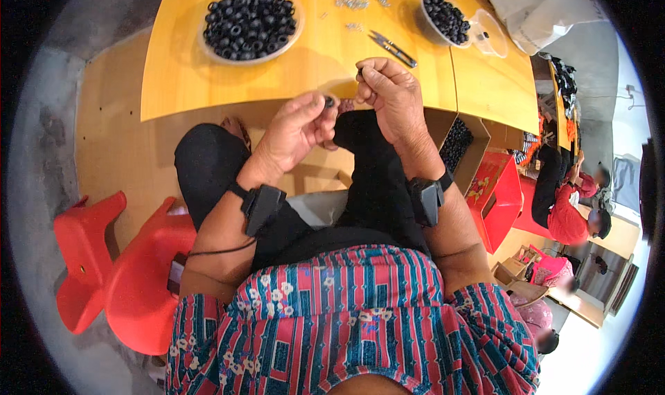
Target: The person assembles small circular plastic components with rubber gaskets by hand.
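my left hand (299, 126) and right hand (391, 94) meet just off the near edge of the yellow table (180, 76), over my lap. left thumb and forefinger are pinched on a small black ring (328, 103) — it sits at the fingertips, facing across toward the right hand. right fingers are curled tight together, tips pinching something small and dark (359, 72) held a little higher; too small to tell what it is. the two pieces are near, not touching — the right one lies up and to the right of the ring. further up the table: a plate of black rings (249, 22), snips (392, 49), a smaller bowl of rings (445, 18).
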`<action>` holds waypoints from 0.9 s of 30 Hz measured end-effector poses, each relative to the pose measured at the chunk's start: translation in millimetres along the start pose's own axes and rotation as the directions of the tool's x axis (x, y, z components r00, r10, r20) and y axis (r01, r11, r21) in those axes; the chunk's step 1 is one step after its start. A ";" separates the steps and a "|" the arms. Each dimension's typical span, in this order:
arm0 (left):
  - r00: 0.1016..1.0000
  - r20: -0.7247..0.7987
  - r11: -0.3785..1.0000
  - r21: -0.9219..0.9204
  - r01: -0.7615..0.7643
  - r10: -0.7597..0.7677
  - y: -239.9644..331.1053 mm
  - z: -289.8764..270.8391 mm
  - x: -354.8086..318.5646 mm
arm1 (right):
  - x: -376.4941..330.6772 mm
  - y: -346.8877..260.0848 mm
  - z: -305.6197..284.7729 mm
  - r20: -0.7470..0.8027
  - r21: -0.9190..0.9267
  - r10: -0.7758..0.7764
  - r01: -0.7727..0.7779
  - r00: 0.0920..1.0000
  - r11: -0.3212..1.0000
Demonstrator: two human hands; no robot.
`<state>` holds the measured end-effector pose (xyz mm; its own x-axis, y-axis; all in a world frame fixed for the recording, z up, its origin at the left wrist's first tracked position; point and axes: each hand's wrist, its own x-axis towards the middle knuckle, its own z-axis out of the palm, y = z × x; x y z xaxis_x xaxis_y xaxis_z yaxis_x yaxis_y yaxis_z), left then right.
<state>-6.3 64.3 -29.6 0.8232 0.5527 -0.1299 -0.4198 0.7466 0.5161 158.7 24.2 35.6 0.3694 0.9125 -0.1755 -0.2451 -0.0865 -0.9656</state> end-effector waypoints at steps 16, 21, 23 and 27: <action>0.998 0.000 0.997 -0.051 0.064 -0.064 1.2 -2.1 -3.7 | 88.2 -10.2 -10.3 0.137 -0.827 -0.513 0.383 0.847 0.411; 0.995 0.045 0.994 -0.062 0.087 -0.085 1.4 -5.0 -5.6 | 109.6 -10.4 16.1 0.435 -0.841 -0.543 0.539 0.718 0.039; 0.995 -0.005 0.994 -0.035 0.099 -0.099 2.6 -3.7 -7.6 | 117.9 -10.3 22.7 0.472 -0.849 -0.501 0.526 0.725 -0.039; 0.996 0.018 0.994 -0.061 0.091 -0.090 2.2 -7.0 -8.1 | 136.4 -8.4 21.3 0.551 -0.833 -0.367 0.521 0.750 -0.185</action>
<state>-16.5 64.0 -33.4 0.8644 0.4764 -0.1606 -0.3655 0.8149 0.4498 192.0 157.9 23.8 -0.1267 0.9361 0.3280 0.9847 0.1587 -0.0724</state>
